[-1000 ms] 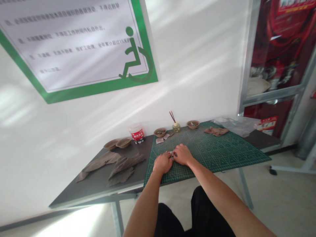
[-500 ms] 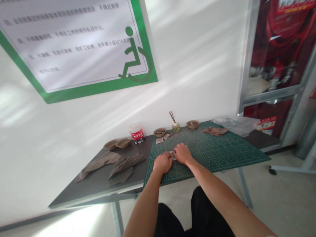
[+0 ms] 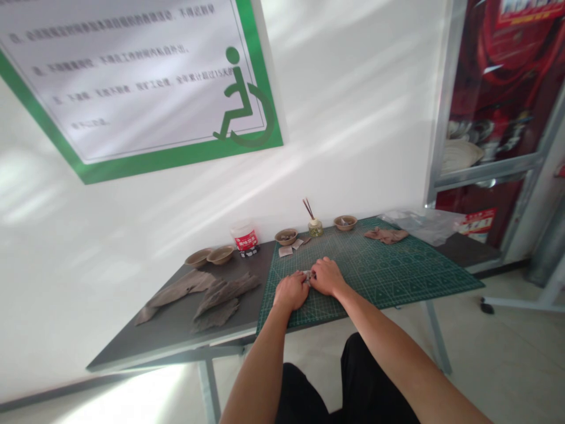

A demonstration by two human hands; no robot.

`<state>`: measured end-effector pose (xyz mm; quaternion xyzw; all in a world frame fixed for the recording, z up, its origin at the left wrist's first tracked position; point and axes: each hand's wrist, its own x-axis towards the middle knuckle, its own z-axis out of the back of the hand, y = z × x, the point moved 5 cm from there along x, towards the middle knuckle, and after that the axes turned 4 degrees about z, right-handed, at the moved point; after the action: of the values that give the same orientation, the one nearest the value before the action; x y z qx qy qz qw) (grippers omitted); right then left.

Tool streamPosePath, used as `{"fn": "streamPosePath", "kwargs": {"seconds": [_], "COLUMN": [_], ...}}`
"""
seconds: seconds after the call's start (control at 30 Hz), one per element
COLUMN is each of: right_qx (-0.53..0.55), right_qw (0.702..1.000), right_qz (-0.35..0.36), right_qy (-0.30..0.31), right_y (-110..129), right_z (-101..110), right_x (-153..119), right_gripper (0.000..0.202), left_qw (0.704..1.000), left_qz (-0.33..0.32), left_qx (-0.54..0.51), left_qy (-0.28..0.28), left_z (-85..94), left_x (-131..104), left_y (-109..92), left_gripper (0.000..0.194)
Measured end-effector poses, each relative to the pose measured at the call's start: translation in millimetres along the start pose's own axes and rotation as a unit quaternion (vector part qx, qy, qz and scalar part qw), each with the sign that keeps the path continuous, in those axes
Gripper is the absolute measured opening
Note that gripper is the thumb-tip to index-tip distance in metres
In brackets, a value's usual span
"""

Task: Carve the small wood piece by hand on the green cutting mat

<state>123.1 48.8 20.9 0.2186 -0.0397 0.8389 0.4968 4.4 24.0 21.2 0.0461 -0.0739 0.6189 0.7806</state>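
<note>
Two-handed, we pinched a greyish scrap [image 3: 308, 279] between left hand [image 3: 292, 291] and right hand [image 3: 326, 277], seemingly working it, steadiness needed next.

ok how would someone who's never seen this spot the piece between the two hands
Find the green gridded mat on the dark table. Toward the mat's left end, the left hand and right hand touch a small, pale, partly hidden piece. Unlike the pale squarish pieces lying loose beyond it, it has both hands on it.
</note>
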Motion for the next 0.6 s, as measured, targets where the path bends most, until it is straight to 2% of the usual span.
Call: {"fn": "streamPosePath", "kwargs": {"seconds": [0.23, 0.47, 0.6], "right_qx": [0.003, 0.013, 0.015], "right_qw": [1.000, 0.999, 0.999], "right_qz": [-0.016, 0.039, 0.041], "right_qy": [0.007, 0.008, 0.013], "right_y": [-2.7, 1.4, 2.2], "right_z": [-2.6, 0.6, 0.6], "right_x": [6.0, 4.0, 0.7], "right_gripper": [0.031, 0.029, 0.025], "left_qw": [1.000, 1.000, 1.000], "left_qz": [-0.004, 0.010, 0.009], "left_qx": [0.009, -0.010, -0.011], "left_qy": [-0.002, 0.011, 0.009], "left_z": [-0.7, 2.2, 2.8], "left_x": [0.5, -1.3, -1.9], "left_y": [0.5, -1.0, -1.9], "left_gripper": [0.037, 0.039, 0.038]}}
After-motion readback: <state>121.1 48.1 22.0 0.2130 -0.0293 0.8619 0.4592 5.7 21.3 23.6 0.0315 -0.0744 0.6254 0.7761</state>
